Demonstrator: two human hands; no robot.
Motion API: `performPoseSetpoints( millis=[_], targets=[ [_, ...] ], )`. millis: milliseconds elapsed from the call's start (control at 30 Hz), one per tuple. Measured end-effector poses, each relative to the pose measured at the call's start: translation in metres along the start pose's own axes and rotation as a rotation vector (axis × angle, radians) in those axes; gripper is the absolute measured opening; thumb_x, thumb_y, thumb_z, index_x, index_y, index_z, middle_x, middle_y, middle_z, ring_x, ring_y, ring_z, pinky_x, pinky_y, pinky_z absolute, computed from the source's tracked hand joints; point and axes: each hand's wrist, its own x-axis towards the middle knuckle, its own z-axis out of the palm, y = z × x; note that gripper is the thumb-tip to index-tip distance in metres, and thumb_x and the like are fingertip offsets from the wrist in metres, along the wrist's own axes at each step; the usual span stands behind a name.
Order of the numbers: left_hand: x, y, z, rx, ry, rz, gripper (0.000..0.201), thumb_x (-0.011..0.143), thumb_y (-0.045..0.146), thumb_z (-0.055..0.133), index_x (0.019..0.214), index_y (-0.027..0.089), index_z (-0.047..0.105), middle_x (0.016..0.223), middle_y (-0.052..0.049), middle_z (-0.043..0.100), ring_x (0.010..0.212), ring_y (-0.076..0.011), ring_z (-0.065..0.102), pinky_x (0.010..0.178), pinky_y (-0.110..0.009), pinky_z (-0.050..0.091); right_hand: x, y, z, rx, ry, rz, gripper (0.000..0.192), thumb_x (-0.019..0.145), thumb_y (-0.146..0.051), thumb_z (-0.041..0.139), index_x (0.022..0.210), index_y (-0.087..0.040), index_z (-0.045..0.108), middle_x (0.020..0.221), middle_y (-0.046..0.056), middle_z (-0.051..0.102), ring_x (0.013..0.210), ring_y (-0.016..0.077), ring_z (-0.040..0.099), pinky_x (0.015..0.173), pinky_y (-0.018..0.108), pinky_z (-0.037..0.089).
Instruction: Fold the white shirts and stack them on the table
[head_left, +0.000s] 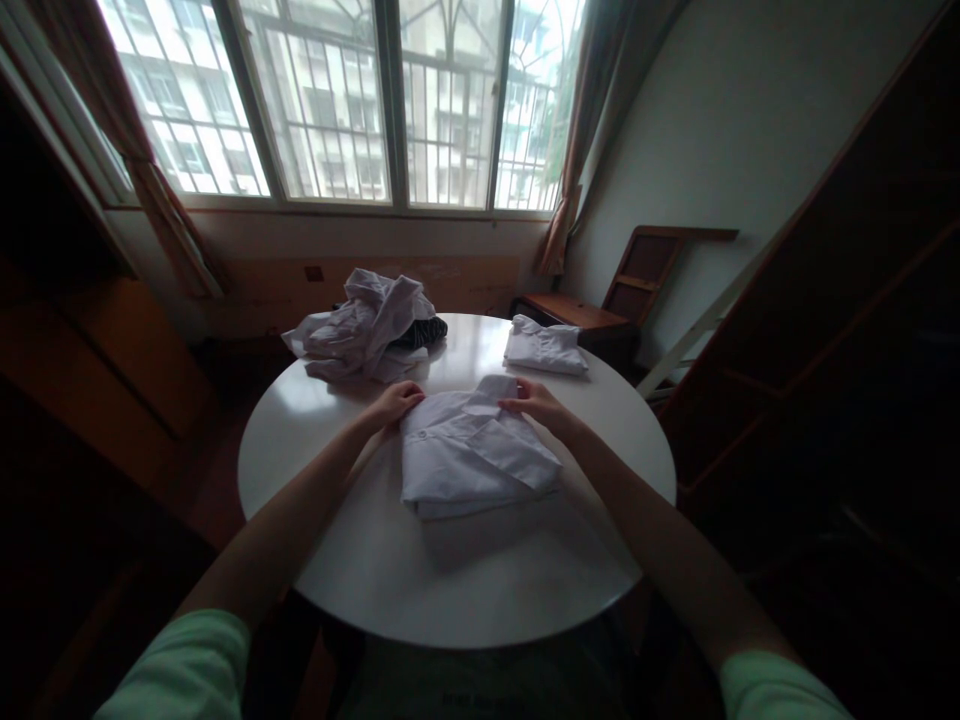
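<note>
A folded white shirt (472, 450) lies in front of me, its collar toward the far side. At its far left corner is my left hand (399, 402), fingers closed on the edge of the cloth. My right hand (536, 402) pinches the shirt by the collar, thumb on the near side. The fingertips of both hands are partly hidden by cloth or too small to see sharply. Farther back on the right lies another folded white garment (546, 345), apart from my hands. A loose heap of white clothes (360, 325) sits at the back left.
Everything lies on a round white table (495, 600). A dark patterned cloth (424, 331) pokes out from the heap. Beyond the table stand a wooden chair (637, 280) and a barred window (330, 110). Dark wooden furniture (810, 330) rises at the right.
</note>
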Motion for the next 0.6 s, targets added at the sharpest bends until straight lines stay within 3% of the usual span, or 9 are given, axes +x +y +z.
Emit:
performPoseSetpoints(
  millis=[133,300,467,600],
  targets=[
    [-0.002,0.000,0.001,-0.061,0.069,-0.023,0.020,0.060,0.033,0.060,0.066,0.014,0.058,0.063,0.000,0.058,0.061,-0.0121,0.050,0.057,-0.023,0.038,0.000,0.002,0.001,-0.027,0.061,-0.014,0.044,0.049,-0.033,0.078,0.083,-0.015,0.057,0.079,0.003,0.066,0.070,0.0150,0.060,0.063,0.026,0.048],
    [-0.002,-0.001,0.008,0.015,0.203,-0.012,0.011,0.065,0.026,0.057,0.065,0.015,0.056,0.062,-0.001,0.058,0.060,-0.0125,0.051,0.056,-0.023,0.038,0.002,-0.001,-0.003,-0.223,0.144,0.089,0.036,0.059,-0.042,0.072,0.076,-0.015,0.055,0.058,-0.002,0.058,0.049,0.0087,0.051,0.042,0.019,0.036],
    [-0.003,0.001,0.015,0.302,0.265,0.096,0.006,0.071,0.017,0.052,0.069,0.017,0.058,0.069,-0.002,0.062,0.066,-0.0144,0.054,0.062,-0.024,0.039,-0.001,-0.011,-0.009,-0.322,0.031,0.234,0.033,0.064,-0.044,0.069,0.069,-0.016,0.053,0.051,-0.003,0.051,0.043,0.0068,0.045,0.037,0.019,0.029],
    [-0.004,0.003,0.015,0.395,0.246,0.091,0.010,0.074,0.015,0.049,0.075,0.018,0.059,0.073,-0.003,0.064,0.069,-0.0154,0.056,0.064,-0.025,0.040,-0.004,-0.013,-0.007,-0.190,0.005,0.159,0.037,0.055,-0.029,0.076,0.081,-0.016,0.053,0.064,-0.001,0.059,0.055,0.0095,0.052,0.047,0.020,0.037]
  ],
)
